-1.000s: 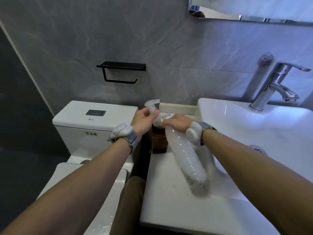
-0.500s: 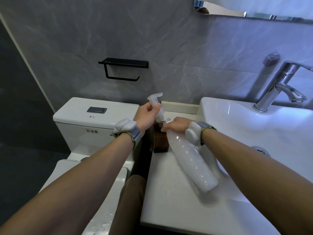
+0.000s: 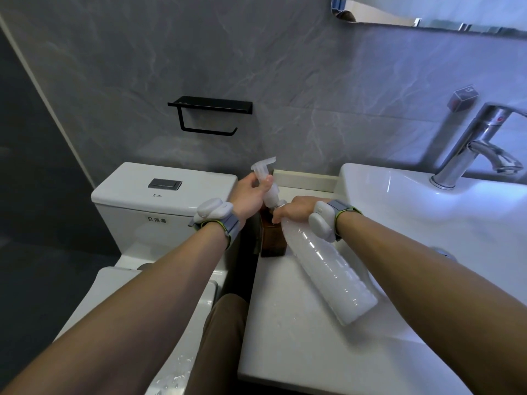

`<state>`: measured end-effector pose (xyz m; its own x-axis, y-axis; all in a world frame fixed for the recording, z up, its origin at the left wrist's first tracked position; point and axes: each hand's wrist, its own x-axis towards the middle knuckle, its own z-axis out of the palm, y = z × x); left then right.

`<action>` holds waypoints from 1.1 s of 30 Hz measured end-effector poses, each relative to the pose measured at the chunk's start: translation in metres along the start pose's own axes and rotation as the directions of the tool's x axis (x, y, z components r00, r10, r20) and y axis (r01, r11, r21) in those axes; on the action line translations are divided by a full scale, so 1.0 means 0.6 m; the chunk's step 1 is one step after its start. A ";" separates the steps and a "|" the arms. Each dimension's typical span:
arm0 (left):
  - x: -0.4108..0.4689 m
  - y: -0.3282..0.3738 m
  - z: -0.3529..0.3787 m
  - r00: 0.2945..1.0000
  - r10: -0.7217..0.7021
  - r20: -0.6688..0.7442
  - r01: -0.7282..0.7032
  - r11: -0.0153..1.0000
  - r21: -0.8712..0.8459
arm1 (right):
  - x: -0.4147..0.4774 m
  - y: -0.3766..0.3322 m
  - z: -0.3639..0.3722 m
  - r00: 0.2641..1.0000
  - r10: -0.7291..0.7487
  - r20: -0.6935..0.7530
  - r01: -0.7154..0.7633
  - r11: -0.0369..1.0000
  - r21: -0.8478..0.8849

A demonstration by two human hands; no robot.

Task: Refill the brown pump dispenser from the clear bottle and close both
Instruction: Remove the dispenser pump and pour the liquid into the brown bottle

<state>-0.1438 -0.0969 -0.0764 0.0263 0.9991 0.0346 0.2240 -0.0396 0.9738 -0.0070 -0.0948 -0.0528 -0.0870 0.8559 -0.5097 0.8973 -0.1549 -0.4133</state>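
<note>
The brown pump dispenser (image 3: 272,240) stands on the white counter (image 3: 285,323) beside the toilet tank, mostly hidden behind my hands. My left hand (image 3: 251,195) grips its white pump head (image 3: 263,173), which is lifted and tilted above the bottle's top. My right hand (image 3: 296,208) holds the neck of the clear bottle (image 3: 328,266), which is full of whitish liquid. That bottle is tipped steeply, its mouth down at the dispenser's opening and its base raised toward me. The opening itself is hidden by my fingers.
A white toilet tank (image 3: 162,195) and toilet lid sit at the left, with a black paper holder (image 3: 211,109) on the grey wall above. The white basin (image 3: 427,212) and chrome tap (image 3: 479,143) are at the right. Water drops lie on the counter.
The clear bottle's base has risen, so the bottle is tipped more steeply into the dispenser. My left hand has lifted the pump head slightly higher.
</note>
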 end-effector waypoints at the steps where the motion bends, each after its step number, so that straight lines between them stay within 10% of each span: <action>1: 0.001 0.000 0.000 1.000 -0.003 -0.001 0.003 1.000 0.007 | 0.000 -0.001 -0.001 1.000 0.004 0.001 -0.003 1.000 -0.014; 33: 0.016 0.000 -0.002 0.998 -0.056 -0.029 0.053 0.995 -0.084 | -0.020 -0.030 -0.010 1.000 0.011 -0.005 -0.012 0.995 -0.100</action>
<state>-0.1448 -0.0870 -0.0755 -0.0149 0.9998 -0.0132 0.1426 0.0152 0.9897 -0.0196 -0.0994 -0.0349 -0.0746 0.8568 -0.5103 0.9371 -0.1148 -0.3297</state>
